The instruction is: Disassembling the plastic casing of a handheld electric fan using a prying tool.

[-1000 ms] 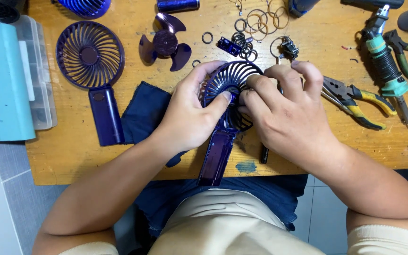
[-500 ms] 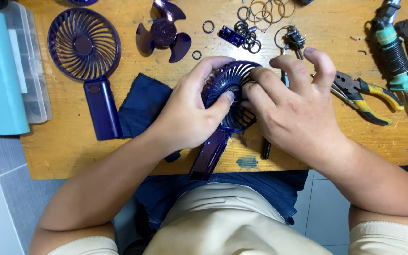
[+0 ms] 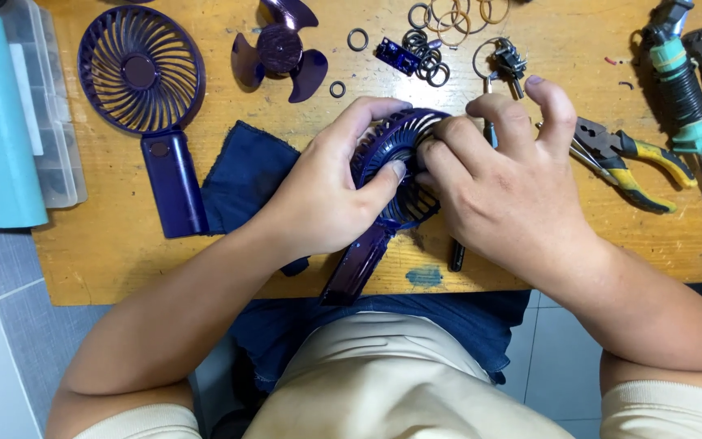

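Both hands have shifted slightly: the left hand (image 3: 327, 199) and right hand (image 3: 501, 183) stay clamped on a purple handheld fan half (image 3: 387, 187) at the worktop's (image 3: 530, 260) near edge, its handle overhanging; pliers (image 3: 623, 158) lie right, a loose blade (image 3: 279, 50) far left.

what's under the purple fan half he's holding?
Under the purple handheld fan half, gripped by left hand and right hand, lie the wooden table and a dark blue cloth's edge. The hands hide whatever lies directly beneath the grille.
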